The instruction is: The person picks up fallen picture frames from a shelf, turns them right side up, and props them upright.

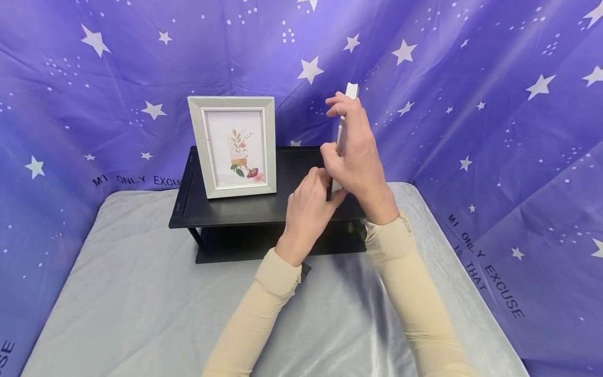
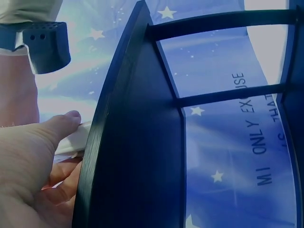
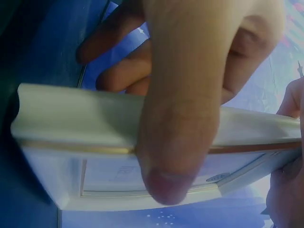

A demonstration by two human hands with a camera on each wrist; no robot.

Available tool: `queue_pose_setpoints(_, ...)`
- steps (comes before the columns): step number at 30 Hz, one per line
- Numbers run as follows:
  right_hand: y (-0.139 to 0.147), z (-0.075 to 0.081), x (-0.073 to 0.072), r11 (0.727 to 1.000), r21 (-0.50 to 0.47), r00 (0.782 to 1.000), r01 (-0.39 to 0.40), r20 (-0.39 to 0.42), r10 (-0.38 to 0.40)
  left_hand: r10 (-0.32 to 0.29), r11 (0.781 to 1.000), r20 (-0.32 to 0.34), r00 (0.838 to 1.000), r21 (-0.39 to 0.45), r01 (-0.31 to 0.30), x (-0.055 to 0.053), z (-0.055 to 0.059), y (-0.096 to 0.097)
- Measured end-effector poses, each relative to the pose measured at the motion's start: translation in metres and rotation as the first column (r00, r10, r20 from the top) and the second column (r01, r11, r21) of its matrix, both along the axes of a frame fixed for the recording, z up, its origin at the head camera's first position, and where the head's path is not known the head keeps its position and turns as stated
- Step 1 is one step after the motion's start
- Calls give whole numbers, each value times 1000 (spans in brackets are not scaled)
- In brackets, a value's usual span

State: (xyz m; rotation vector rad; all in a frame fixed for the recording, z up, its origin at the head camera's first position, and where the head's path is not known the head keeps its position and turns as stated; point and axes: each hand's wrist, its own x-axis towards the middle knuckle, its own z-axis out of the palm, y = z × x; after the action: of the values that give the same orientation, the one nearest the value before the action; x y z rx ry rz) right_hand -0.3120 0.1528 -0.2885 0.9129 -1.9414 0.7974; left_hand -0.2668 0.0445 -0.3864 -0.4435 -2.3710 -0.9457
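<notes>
A pale picture frame (image 1: 351,91) stands nearly edge-on to the head camera, over the right part of a black two-tier shelf (image 1: 245,209). My right hand (image 1: 358,152) grips it by the side; in the right wrist view the thumb (image 3: 175,156) lies across its border and glass. Lower down, my left hand (image 1: 306,201) pinches the frame's near end; the left wrist view has that thumb on a white edge (image 2: 76,140) beside the shelf board. Another light-coloured picture frame (image 1: 198,131), with a flower print, stands upright on the shelf's left part.
The shelf rests on a bed or table covered with grey plush cloth (image 1: 132,272). Purple star-printed curtains (image 1: 254,47) rise behind and on both sides. Something small, dark and leafy (image 1: 355,228) shows under the shelf top at right.
</notes>
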Motion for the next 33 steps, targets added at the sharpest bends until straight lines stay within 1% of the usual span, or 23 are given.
queue_pose_setpoints(3, 1, -1, -2, 999, -34, 999, -38, -3, 38, 24, 1000, 11, 1000, -17, -24, -1, 1, 4)
queue_pose_setpoints(7, 2, 1, -1, 997, -51, 999, -53, -3, 53, 53, 997, 5, 999, -47, -53, -2, 3, 8)
queue_pose_setpoints(12, 4, 3, 3, 996, -56, 998, -62, -1, 62, 70, 995, 12, 998, -67, -69, -2, 3, 11)
queue_pose_setpoints(17, 5, 4, 3, 997, -45, 998, -69, 3, 70, 72, 996, 26, 997, -60, -71, -4, 2, 13)
queue_pose_setpoints(22, 10, 5, 0, 996, -53, 998, -65, -3, 65, 52, 997, 22, 998, -59, -50, -6, 3, 15)
queue_pose_setpoints(26, 13, 4, -2, 997, -50, 998, -66, 2, 66, 37, 997, 37, 999, -64, -34, -5, 4, 11)
queue_pose_setpoints(30, 15, 2, -3, 998, -39, 998, -57, 9, 58, -4, 997, 106, 994, -70, 12, -2, 5, -1)
queue_pose_setpoints(32, 16, 1, -3, 998, -38, 999, -54, 9, 54, -45, 997, 153, 987, -55, 54, -3, 6, -8)
queue_pose_setpoints(33, 16, 1, -3, 998, -38, 999, -52, 7, 52, -75, 996, 180, 981, -34, 82, -3, 7, -11)
